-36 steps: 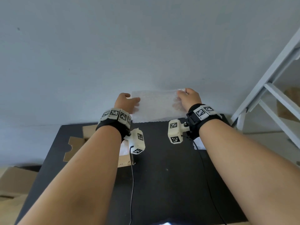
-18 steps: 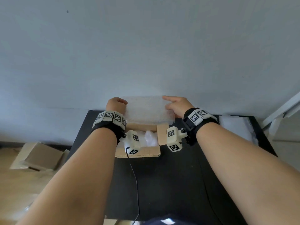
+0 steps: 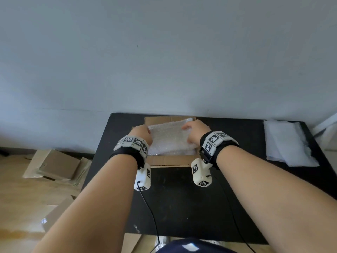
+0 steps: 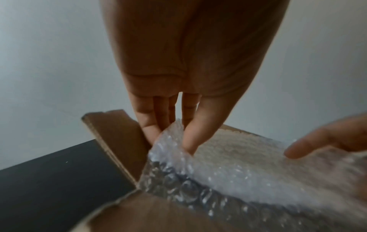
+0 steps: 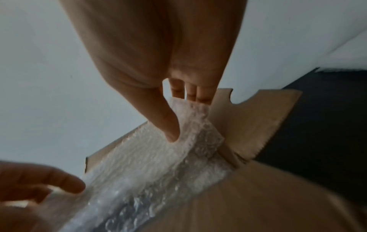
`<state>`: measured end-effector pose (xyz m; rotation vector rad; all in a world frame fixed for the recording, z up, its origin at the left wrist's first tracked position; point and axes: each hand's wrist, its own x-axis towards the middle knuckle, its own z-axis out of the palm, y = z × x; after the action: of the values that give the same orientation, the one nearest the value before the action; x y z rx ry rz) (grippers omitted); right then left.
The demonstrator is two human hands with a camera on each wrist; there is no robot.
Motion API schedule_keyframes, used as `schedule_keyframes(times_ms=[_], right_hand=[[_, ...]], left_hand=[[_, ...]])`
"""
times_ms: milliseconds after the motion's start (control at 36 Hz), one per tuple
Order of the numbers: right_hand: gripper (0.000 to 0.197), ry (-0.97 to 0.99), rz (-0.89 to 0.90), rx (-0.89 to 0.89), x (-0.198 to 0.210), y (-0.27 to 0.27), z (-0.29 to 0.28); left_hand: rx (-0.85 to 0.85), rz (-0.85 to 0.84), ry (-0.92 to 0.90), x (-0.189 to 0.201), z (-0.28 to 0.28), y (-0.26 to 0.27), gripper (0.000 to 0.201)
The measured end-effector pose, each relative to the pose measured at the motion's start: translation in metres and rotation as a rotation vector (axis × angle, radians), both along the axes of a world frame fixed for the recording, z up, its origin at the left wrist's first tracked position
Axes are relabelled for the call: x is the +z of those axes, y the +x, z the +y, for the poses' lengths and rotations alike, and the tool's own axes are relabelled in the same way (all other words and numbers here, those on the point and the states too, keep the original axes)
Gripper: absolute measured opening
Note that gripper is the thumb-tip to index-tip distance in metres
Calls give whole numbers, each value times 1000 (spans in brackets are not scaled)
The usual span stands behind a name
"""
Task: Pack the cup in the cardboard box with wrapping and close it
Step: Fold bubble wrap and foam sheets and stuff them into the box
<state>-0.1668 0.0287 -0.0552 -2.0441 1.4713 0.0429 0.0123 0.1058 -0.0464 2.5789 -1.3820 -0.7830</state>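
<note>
bubble wrap (image 3: 168, 137), clear and crinkled, spans the open cardboard box (image 3: 169, 160), fingers (image 4: 190, 138) of both hands pinching its ends.

Bubble wrap (image 3: 169, 137) in cardboard box (image 3: 169, 162)

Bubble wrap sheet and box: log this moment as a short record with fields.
sheet: bubble wrap, spread over the open box
box: cardboard box, flaps open, on the black table
left hand: pinches the sheet's left edge
right hand: pinches the sheet's right edge
cup: not visible
spare wrapping: white sheets at the table's right end
floor: flat cardboard left of the table
</note>
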Motion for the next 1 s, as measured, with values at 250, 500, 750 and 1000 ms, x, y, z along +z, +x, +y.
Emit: schedule_keyframes(times_ms=[250, 500, 750, 1000], right_hand=[[70, 46, 227, -47, -17, 15, 5], [26, -292, 551, 381, -14, 9, 18], [20, -521, 435, 465, -6, 10, 17], [33, -326, 587, 606, -7, 14, 17]], left_hand=[[-218, -165, 194, -12, -7, -13, 45], [-407, -510, 224, -31, -4, -27, 43], [-387, -441, 193, -21, -8, -35, 42], [-320, -239, 270, -29, -16, -37, 48]])
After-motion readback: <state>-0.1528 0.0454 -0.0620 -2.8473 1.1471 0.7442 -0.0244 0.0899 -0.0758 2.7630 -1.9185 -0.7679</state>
